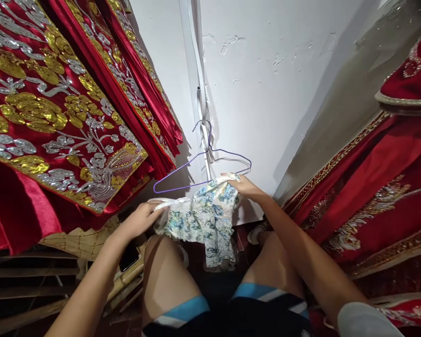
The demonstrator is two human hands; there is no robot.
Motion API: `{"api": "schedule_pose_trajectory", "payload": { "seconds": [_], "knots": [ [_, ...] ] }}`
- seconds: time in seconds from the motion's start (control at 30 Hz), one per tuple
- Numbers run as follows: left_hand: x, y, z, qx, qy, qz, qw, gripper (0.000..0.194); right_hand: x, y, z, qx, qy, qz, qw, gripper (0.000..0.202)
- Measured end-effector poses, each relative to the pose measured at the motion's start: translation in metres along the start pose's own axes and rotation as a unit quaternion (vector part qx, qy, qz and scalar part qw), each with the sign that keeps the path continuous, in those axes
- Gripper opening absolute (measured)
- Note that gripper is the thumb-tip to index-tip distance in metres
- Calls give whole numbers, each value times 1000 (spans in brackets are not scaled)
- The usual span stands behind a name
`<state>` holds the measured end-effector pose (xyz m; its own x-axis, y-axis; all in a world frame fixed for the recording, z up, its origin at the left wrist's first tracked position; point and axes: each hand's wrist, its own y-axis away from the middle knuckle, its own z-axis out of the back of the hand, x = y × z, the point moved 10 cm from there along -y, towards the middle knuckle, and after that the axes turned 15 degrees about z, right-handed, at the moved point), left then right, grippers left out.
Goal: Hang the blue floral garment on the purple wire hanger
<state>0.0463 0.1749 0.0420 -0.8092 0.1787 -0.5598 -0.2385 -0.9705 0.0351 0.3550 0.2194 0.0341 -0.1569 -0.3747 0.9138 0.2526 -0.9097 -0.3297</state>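
A floral garment (pixel 205 213) in white, blue and green hangs between my two hands, above my knees. My left hand (pixel 145 216) is closed on its white upper edge at the left. At the right upper corner, my right hand (pixel 243 186) grips the same cloth, the fingers partly behind it. Just beyond the garment, a purple wire hanger (pixel 182 169) hangs by its hook near a white strap on the wall. The cloth's top edge overlaps the hanger's lower bar in the view; whether they touch I cannot tell.
Red garments with gold and silver sequins (pixel 66 107) hang at the left. More red embroidered clothing (pixel 372 187) hangs at the right. A white wall (pixel 259 84) with a vertical metal strip stands ahead. A bamboo seat or rack (pixel 122 285) is at the lower left.
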Motion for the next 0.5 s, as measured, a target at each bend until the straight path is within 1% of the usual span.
{"api": "schedule_pose_trajectory", "payload": {
  "seconds": [0.03,0.1,0.17,0.23,0.3,0.37,0.4,0.47,0.5],
  "knots": [
    [-2,0,14,-25,-12,0,1000,48,-6,-4,-2,-9,14,9,1000,34],
    [-13,2,33,-66,-33,-10,997,49,-16,-11,0,-29,54,22,998,30],
    [-30,7,45,-96,-51,-32,994,46,-20,-13,7,-48,100,25,993,28],
    [-49,13,54,-134,-64,-42,988,41,-20,-7,14,-60,138,15,988,26],
    [-69,18,61,-173,-68,-53,981,36,-18,5,16,-63,156,-10,986,25],
    [-91,16,61,-196,-65,-77,976,32,-12,20,8,-48,151,-33,987,26],
    [-99,12,60,-204,-59,-89,973,30,-7,27,1,-34,145,-33,988,26],
    [-107,1,61,-231,-37,-93,968,28,9,37,-8,-12,141,0,990,26],
    [-107,-5,61,-248,-26,-87,965,28,18,42,-6,-23,146,27,989,26]
  ]
}}
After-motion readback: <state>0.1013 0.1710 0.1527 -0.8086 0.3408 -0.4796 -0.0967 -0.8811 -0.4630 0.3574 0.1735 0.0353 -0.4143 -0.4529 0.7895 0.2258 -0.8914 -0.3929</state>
